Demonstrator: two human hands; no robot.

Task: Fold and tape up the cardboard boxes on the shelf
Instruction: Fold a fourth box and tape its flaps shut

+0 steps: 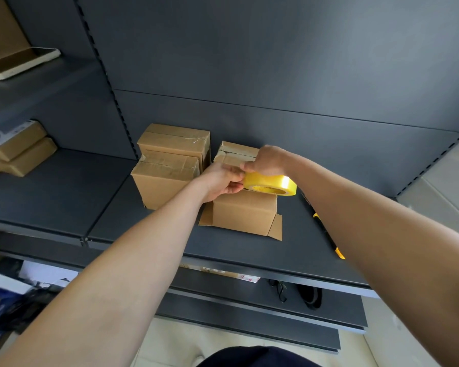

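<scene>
Right grip [266, 161] is curled over the top of the yellow translucent tape roll [269, 185] and holds it. Left grip [223, 181] pinches at the roll's near edge, probably the free end, though the clear film itself can't be made out. The roll sits just over the top of the plain brown cardboard box [244, 211], which stands mid-front on the dark grey metal shelf [249, 250] with its lower flaps splayed flat on the shelf. Risks as I judge them: the pinched end slips and re-sticks to the roll. Pulling tape with no hand on the box drags or tips it, since it looks light and rests on loose flaps. The strip may land off the seam or wrinkle, and the bottom may be left open. The stack of two taped brown boxes [161, 185] just to the left could get nudged. Hidden: the box's top seam and flap state under both grips and the roll. Another taped brown box [236, 152] behind the grips is mostly covered. The yellow-and-black tool [340, 253] on the shelf is largely behind the right forearm, possibly a cutter, can't tell.
</scene>
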